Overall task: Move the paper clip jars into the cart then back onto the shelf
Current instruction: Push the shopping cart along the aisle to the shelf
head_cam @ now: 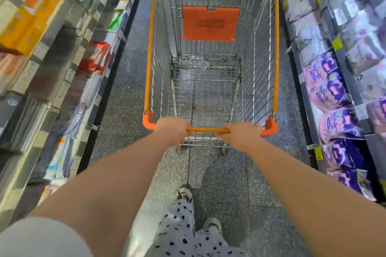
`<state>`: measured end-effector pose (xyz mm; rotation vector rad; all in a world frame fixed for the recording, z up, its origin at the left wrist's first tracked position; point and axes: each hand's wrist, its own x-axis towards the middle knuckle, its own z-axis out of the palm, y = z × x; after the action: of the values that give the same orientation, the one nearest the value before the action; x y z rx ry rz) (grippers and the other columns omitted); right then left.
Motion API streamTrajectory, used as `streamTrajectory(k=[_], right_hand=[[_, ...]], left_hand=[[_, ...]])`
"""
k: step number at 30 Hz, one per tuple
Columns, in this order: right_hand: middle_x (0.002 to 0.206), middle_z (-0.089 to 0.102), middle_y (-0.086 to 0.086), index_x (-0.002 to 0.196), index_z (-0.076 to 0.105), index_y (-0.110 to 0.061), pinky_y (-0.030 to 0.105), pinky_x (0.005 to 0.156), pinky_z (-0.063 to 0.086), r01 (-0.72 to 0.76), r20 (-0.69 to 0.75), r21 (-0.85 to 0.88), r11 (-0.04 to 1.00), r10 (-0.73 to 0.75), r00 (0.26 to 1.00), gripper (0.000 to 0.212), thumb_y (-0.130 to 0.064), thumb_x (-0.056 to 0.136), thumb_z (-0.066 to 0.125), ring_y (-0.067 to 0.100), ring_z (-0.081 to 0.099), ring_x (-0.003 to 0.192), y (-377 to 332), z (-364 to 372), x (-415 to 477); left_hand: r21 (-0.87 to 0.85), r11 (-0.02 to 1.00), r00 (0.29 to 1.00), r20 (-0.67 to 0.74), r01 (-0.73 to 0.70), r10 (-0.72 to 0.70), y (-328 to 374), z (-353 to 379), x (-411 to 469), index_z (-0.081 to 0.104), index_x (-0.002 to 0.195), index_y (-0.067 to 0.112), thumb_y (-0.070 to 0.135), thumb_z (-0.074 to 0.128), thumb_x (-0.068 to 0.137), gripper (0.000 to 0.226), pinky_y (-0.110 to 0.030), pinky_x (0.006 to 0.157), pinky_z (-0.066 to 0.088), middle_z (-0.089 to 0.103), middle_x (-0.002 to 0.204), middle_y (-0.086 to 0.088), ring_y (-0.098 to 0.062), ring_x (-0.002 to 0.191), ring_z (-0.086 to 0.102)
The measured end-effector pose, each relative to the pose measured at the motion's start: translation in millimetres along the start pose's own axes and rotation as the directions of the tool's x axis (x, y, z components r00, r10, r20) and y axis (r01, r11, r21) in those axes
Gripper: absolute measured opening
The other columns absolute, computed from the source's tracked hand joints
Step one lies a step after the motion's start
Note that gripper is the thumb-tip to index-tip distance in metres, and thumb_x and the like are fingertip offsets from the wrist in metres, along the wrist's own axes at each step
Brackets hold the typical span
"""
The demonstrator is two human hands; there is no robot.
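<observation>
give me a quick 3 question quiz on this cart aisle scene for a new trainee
1. True or false: the left hand and the right hand both grip the orange handle bar of the silver wire shopping cart.
2. Pick one: the purple packets lie A) to the person's left B) to the person's right C) inside the cart.
3. Fill in: the square plastic flap hanging inside the cart is coloured ____.
Key: 1 true; 2 B; 3 orange.
</observation>
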<state>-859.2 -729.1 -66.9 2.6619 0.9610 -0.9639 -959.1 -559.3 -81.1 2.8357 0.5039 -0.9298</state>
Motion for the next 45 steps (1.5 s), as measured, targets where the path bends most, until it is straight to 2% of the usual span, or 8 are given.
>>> streamTrajectory(k=[7,15,21,25,28,31,36,45], right_hand=[[0.083,0.052,-0.005,0.098,0.059,-0.029,0.045,0.095,0.029,0.020,-0.078,0.032,0.999,-0.017,0.997,0.034,-0.055,0.094,0.036,0.020,0.048,0.089,-5,30,-34],[0.072,0.046,-0.011,0.095,0.058,-0.031,0.045,0.099,0.030,0.008,-0.075,0.041,0.999,-0.005,0.997,0.036,-0.059,0.093,0.036,0.018,0.050,0.088,-9,39,-45],[0.088,0.060,-0.006,0.101,0.058,-0.031,0.042,0.096,0.036,0.014,-0.007,0.045,0.999,-0.013,1.000,0.038,-0.061,0.092,0.037,0.017,0.055,0.089,-10,30,-43],[0.099,0.061,-0.005,0.108,0.058,-0.032,0.047,0.102,0.034,0.024,0.076,0.108,0.994,-0.033,0.997,0.038,-0.060,0.090,0.041,0.019,0.054,0.099,-8,20,-46],[0.115,0.060,-0.005,0.129,0.050,-0.031,0.047,0.104,0.035,0.032,0.013,0.200,0.979,-0.035,0.999,0.049,-0.056,0.088,0.048,0.020,0.055,0.106,-8,14,-54],[0.125,0.059,-0.006,0.131,0.049,-0.031,0.041,0.103,0.037,0.124,-0.103,0.209,0.970,-0.104,0.989,0.042,-0.045,0.092,0.046,0.014,0.056,0.104,-14,1,-71],[0.121,0.063,-0.004,0.121,0.061,-0.025,0.028,0.090,0.048,0.380,-0.258,0.255,0.889,-0.316,0.913,0.030,-0.029,0.097,0.043,0.013,0.062,0.098,-30,-49,-109],[0.104,0.068,-0.009,0.111,0.066,-0.030,0.028,0.084,0.044,0.611,-0.543,-0.078,0.788,-0.547,0.636,0.028,-0.031,0.096,0.043,0.011,0.060,0.095,-69,-163,-173]], left_hand=[[0.021,1.000,1.000,0.007,-0.008,0.008,9,24,-35,0.058,0.108,0.038,0.054,0.036,0.093,0.031,-0.024,0.051,0.039,0.057,0.076,0.010,-0.010,0.067,0.055],[0.024,1.000,1.000,-0.024,-0.014,0.015,9,35,-45,0.056,0.089,0.031,0.054,0.035,0.094,0.032,-0.029,0.059,0.050,0.056,0.074,0.007,-0.012,0.068,0.057],[-0.012,1.000,1.000,-0.008,0.001,-0.001,12,26,-46,0.057,0.090,0.030,0.057,0.037,0.091,0.034,-0.027,0.060,0.048,0.054,0.069,0.008,-0.009,0.061,0.052],[-0.062,0.996,0.998,-0.037,-0.059,0.057,8,23,-49,0.055,0.115,0.026,0.057,0.048,0.088,0.042,-0.035,0.074,0.049,0.062,0.098,0.004,-0.017,0.090,0.058],[-0.066,0.995,0.995,-0.073,-0.069,0.064,7,13,-57,0.040,0.136,0.027,0.053,0.051,0.088,0.056,-0.046,0.096,0.040,0.053,0.128,-0.001,-0.023,0.118,0.048],[-0.044,0.996,0.978,-0.197,-0.075,0.065,7,-7,-73,0.044,0.133,0.029,0.041,0.045,0.094,0.041,-0.047,0.099,0.037,0.052,0.130,-0.002,-0.023,0.122,0.044],[0.071,0.991,0.939,-0.318,-0.112,0.129,9,-64,-116,0.052,0.127,0.030,0.031,0.034,0.099,0.033,-0.043,0.093,0.043,0.055,0.122,-0.002,-0.023,0.117,0.046],[-0.002,0.998,0.743,-0.668,-0.063,0.045,-8,-143,-212,0.062,0.109,0.025,0.026,0.041,0.094,0.027,-0.038,0.079,0.048,0.065,0.097,0.000,-0.023,0.097,0.058]])
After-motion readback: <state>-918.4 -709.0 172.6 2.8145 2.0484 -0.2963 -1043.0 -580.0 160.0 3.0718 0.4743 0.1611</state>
